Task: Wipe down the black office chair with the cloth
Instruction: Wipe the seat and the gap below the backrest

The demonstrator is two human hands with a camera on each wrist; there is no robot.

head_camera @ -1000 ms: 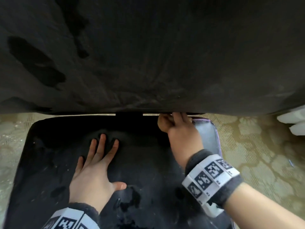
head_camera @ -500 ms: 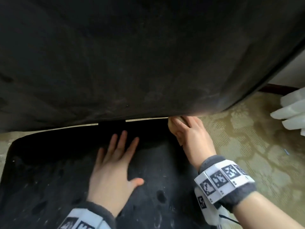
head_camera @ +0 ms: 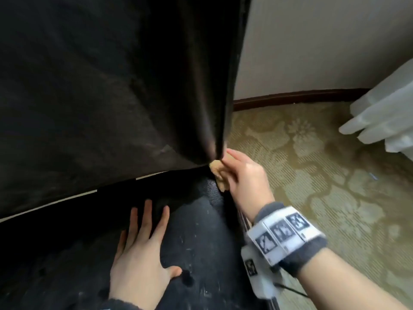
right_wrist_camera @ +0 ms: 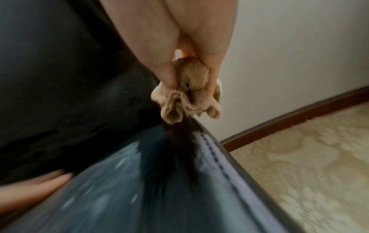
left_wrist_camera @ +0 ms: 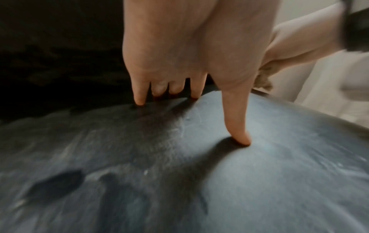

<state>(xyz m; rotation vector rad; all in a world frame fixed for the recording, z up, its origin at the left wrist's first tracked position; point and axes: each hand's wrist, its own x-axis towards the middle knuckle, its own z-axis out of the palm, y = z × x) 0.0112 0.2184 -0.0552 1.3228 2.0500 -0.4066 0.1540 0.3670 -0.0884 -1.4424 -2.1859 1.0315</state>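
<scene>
The black office chair fills the left of the head view: its backrest (head_camera: 100, 86) rises above its seat (head_camera: 196, 233). My right hand (head_camera: 243, 175) grips a bunched tan cloth (head_camera: 218, 173) at the backrest's lower right corner, just above the seat's rear right edge. The right wrist view shows the cloth (right_wrist_camera: 191, 94) pinched between thumb and fingers over the stitched seat edge (right_wrist_camera: 215, 151). My left hand (head_camera: 143, 253) rests flat on the seat, fingers straight and spread. In the left wrist view its fingertips (left_wrist_camera: 239, 138) touch the seat (left_wrist_camera: 179, 181), which bears pale smears and dark wet patches.
Patterned beige carpet (head_camera: 324, 186) lies to the right of the chair. A cream wall (head_camera: 312, 41) with a dark brown skirting board (head_camera: 297, 97) stands behind. White fabric (head_camera: 384, 117) hangs in from the right edge.
My right hand slid the cloth rightwards along the backrest's lower edge to its right corner. The chair has turned in view, showing wall and carpet. The left hand stays flat on the seat.
</scene>
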